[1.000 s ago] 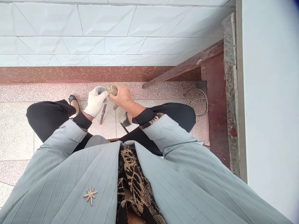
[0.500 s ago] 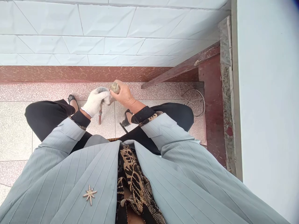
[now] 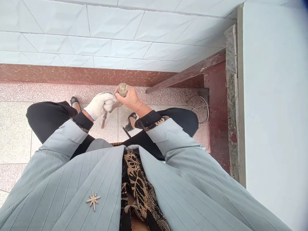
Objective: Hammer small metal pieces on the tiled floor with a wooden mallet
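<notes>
My right hand [image 3: 130, 98], bare, is wrapped round a thick grey-brown wooden stick [image 3: 122, 89], whose rough, round end faces up toward me. A brownish length [image 3: 115, 106] shows below and between my hands; I cannot tell whether it belongs to the same piece. My left hand [image 3: 98, 105], in a white knitted glove, is closed just left of the stick, its fingers curled and close to my right thumb. Whatever it grips is hidden. Beneath the glove a thin reddish-brown stick-like tool [image 3: 104, 120] with a banded middle lies on the floor, partly covered.
A white tiled wall [image 3: 115, 24] with a red-brown base strip rises in front. To the right, a wooden bar [image 3: 175, 78] slants to the floor beside a dark red panel [image 3: 218, 118]. A coiled pale cable [image 3: 207, 112] lies there. My bent knees and shoes flank the speckled floor.
The stick and my right hand have shifted slightly right, and its end has turned more upward. My left hand has moved off that end and curled into a fist over the reddish-brown tool.
</notes>
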The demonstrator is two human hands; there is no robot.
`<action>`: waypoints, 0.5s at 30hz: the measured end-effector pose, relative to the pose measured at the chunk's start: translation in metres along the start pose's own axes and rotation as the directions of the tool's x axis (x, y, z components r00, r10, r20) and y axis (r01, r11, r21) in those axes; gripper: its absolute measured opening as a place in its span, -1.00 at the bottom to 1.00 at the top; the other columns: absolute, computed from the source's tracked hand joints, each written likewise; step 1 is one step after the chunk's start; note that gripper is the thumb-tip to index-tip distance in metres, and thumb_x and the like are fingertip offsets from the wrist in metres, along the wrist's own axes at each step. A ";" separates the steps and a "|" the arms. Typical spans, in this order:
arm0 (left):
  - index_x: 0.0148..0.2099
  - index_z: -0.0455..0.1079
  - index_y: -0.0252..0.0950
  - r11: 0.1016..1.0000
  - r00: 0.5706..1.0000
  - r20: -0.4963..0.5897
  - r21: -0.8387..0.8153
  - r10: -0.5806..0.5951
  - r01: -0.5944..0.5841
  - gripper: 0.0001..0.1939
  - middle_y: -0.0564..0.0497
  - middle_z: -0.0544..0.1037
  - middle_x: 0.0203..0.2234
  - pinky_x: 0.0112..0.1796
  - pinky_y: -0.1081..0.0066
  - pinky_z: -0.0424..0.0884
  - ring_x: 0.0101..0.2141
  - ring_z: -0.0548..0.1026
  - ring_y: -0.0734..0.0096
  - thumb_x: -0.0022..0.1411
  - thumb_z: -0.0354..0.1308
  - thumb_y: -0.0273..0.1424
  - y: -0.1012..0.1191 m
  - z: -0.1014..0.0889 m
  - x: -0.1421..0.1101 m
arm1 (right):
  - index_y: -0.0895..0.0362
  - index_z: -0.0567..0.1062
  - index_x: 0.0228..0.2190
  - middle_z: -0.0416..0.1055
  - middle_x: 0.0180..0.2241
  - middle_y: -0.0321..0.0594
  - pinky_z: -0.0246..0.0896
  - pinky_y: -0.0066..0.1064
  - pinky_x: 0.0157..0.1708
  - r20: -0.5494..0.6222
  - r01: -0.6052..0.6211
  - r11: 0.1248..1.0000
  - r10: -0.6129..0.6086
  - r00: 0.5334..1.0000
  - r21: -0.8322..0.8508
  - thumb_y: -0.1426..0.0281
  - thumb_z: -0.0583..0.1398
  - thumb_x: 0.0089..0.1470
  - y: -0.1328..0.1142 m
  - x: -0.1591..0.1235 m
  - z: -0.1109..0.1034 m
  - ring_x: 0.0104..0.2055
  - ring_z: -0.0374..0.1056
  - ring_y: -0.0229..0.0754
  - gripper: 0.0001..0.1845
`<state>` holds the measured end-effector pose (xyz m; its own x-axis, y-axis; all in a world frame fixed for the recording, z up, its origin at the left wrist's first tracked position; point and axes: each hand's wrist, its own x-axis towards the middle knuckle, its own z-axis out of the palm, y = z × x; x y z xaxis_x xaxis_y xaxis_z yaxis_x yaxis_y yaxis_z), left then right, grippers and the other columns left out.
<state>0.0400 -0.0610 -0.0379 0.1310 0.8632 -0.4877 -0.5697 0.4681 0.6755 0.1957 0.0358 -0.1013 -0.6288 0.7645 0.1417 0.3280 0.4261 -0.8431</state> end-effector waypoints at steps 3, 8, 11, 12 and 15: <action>-0.59 0.16 -0.23 1.000 0.999 -0.030 0.010 0.028 -0.028 -0.68 0.27 0.00 -0.76 -0.67 0.56 -0.07 -0.74 -0.06 0.73 0.04 0.25 -0.53 0.002 0.001 -0.001 | 0.10 0.40 -0.35 0.45 -0.30 -0.16 0.42 -0.10 0.00 -0.017 -0.014 1.000 0.015 1.000 0.024 0.33 0.29 0.19 -0.002 0.000 0.001 -0.22 0.38 -0.08 -0.82; -0.55 0.25 -0.24 0.998 0.997 -0.055 0.015 0.055 -0.054 -0.76 0.27 0.04 -0.78 -0.67 0.54 -0.08 -0.75 -0.04 0.71 0.02 0.26 -0.52 0.002 0.004 -0.002 | 0.10 0.37 -0.38 0.43 -0.33 -0.18 0.42 -0.12 -0.04 -0.060 -0.037 0.998 0.040 0.997 0.050 0.31 0.29 0.18 -0.003 -0.002 0.003 -0.27 0.35 -0.12 -0.80; -0.51 0.27 -0.24 0.996 0.994 -0.088 0.053 0.072 -0.068 -0.77 0.27 0.06 -0.78 -0.65 0.52 -0.09 -0.74 -0.03 0.70 0.02 0.28 -0.53 0.002 0.006 -0.005 | 0.10 0.36 -0.40 0.41 -0.36 -0.19 0.44 -0.13 -0.06 -0.048 -0.072 0.995 0.075 0.996 0.064 0.31 0.29 0.17 -0.004 -0.003 0.001 -0.29 0.34 -0.13 -0.78; -0.49 0.29 -0.24 0.994 0.990 -0.111 0.068 0.091 -0.083 -0.79 0.27 0.08 -0.77 -0.64 0.52 -0.08 -0.73 -0.02 0.69 0.03 0.28 -0.53 0.002 0.007 -0.005 | 0.10 0.37 -0.40 0.42 -0.36 -0.18 0.45 -0.12 -0.05 -0.046 -0.078 0.995 0.081 0.996 0.069 0.32 0.29 0.17 -0.005 -0.003 0.000 -0.29 0.35 -0.13 -0.79; -0.38 0.35 -0.25 0.987 0.973 -0.194 0.126 0.121 -0.098 -0.83 0.26 0.14 -0.74 -0.61 0.50 -0.04 -0.70 0.02 0.67 0.07 0.30 -0.53 0.003 0.008 -0.006 | 0.10 0.38 -0.39 0.44 -0.35 -0.16 0.47 -0.10 0.01 -0.046 -0.075 0.994 0.079 0.996 0.081 0.35 0.30 0.17 -0.009 -0.002 -0.003 -0.24 0.38 -0.10 -0.81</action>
<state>0.0442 -0.0633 -0.0285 -0.0990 0.8602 -0.5002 -0.4730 0.4016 0.7842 0.1962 0.0321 -0.0924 -0.5680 0.8171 0.0980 0.3159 0.3264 -0.8909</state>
